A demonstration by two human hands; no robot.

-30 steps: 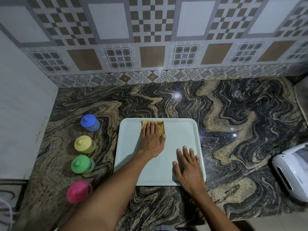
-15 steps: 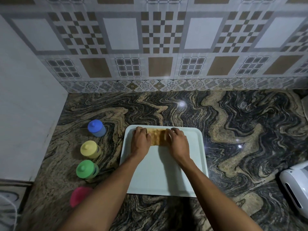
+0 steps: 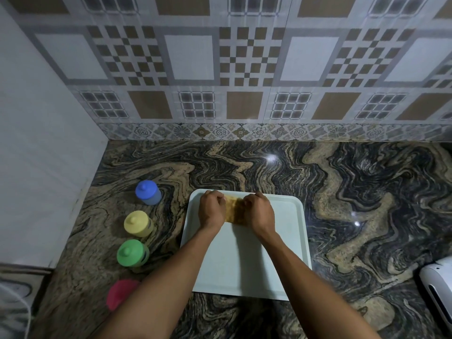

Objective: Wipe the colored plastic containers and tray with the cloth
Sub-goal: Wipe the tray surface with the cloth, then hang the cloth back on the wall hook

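A pale green tray (image 3: 288, 243) lies flat on the marble counter. A folded yellow-brown cloth (image 3: 233, 211) rests on its far part. My left hand (image 3: 211, 211) grips the cloth's left end and my right hand (image 3: 259, 212) grips its right end, knuckles up. To the left of the tray stand four lidded containers in a column: blue (image 3: 147, 192), yellow (image 3: 137, 223), green (image 3: 131, 253) and pink (image 3: 121, 292). My left forearm hides part of the pink one.
The swirled marble counter (image 3: 354, 192) ends at a patterned tiled wall (image 3: 244, 81) behind and a plain white wall (image 3: 44, 155) on the left. A white appliance (image 3: 437, 289) sits at the right edge.
My right hand left the tray's near right part and took the cloth's right end. Both hands now hold the cloth at the far edge. The camera view has tilted upward.
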